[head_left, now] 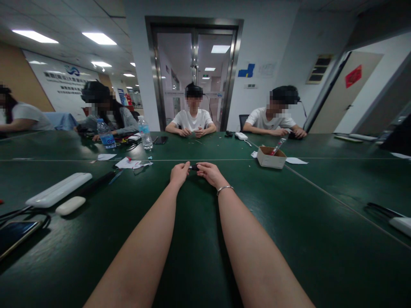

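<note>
Both my arms stretch forward over the green table (199, 239). Between my hands is a small black object (194, 167) with a pale, shiny end on the left; its kind is too small to make out. My left hand (180, 174) pinches the pale end between thumb and fingers. The black end is gripped by the fingertips of my right hand (210, 173), which has a silver bracelet (224, 188) at its wrist. My fingers cover part of the object.
Left lie a long white case (59, 189), a small white case (70, 205) and a phone (19, 235). Paper scraps (128, 163) and water bottles (145, 133) stand farther off. An open box (271, 160) is at right. Several people sit opposite, wearing headsets.
</note>
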A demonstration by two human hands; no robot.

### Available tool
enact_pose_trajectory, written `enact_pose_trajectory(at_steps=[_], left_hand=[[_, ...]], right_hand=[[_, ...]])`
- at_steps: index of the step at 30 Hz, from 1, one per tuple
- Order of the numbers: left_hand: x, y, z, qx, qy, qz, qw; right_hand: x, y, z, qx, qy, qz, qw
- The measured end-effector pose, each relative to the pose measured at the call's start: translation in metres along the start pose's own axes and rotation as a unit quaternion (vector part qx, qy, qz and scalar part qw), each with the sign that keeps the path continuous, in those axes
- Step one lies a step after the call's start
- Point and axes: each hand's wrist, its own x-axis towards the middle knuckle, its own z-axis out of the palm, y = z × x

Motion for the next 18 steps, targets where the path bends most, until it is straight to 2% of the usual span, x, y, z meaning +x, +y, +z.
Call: enact_pose_trajectory(at_steps=[8, 18], left_hand=[[0.0044, -0.0028, 0.0015, -0.008, 0.002, -0.040, 0.999], [0.0016, -0.0016, 0.0016, -0.010, 0.007, 0.011, 1.000]], right_hand=[[-0.0022, -0.0010, 0.0011, -0.002, -0.021, -0.020, 1.000], [-0.0028, -0.0025, 0.0032, 0.009, 0.002, -0.006, 1.000]])
